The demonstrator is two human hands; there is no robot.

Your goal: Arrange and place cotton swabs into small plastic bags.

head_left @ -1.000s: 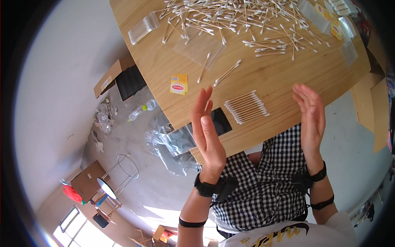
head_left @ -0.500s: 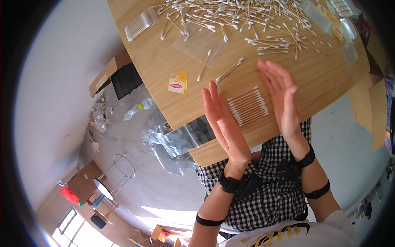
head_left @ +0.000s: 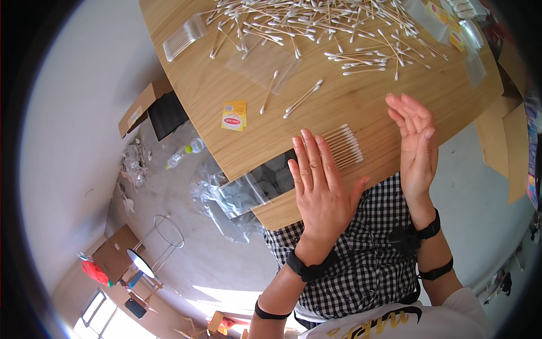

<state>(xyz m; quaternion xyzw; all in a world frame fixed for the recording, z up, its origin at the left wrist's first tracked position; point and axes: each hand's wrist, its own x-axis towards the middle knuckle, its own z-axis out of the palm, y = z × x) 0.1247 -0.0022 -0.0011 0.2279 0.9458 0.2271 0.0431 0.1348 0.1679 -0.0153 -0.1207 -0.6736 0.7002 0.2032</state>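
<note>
A flat row of cotton swabs (head_left: 344, 146) lies side by side near the table's front edge. My left hand (head_left: 322, 183) is held palm down with its fingers stretched out, and it hides the left end of that row; whether it touches the swabs I cannot tell. To the right of the row my right hand (head_left: 416, 144) is raised apart from it, fingers extended and nothing in them. Beyond the hands lie a loose pair of cotton swabs (head_left: 302, 99) and a single swab (head_left: 269, 92). Yellow cards (head_left: 234, 115) rest farther left.
A large heap of cotton swabs (head_left: 316, 20) covers the table's far side. A clear bag (head_left: 265, 66) lies flat before it, and a bagged bundle of swabs (head_left: 183, 38) sits far left. An opening at the front edge holds grey round pieces (head_left: 274, 174). Plastic bags (head_left: 220, 209) hang below.
My left hand has turned palm down and moved over the left part of the swab row. The right hand has shifted right, away from the row.
</note>
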